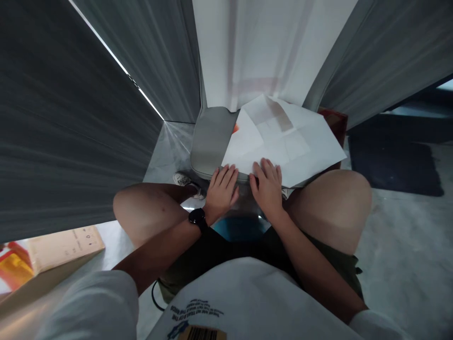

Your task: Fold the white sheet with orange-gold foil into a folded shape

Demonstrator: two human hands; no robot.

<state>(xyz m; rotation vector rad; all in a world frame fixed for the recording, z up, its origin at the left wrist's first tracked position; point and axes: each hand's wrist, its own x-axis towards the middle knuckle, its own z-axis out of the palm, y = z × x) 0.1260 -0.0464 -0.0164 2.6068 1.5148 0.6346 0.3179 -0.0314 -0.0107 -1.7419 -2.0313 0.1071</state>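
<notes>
Paper [300, 147] lies on the chair seat [211, 137], its far part folded over, its right side extending past the seat toward the right knee. It sits directly ahead of both hands. Left hand [222, 190]: open, fingers extended, fingertips at the near left corner. Right hand [268, 185]: open, fingers slightly spread, fingertips on the near edge. Neither hand is closed around anything. Watch [197, 216] noted on the left wrist.
</notes>
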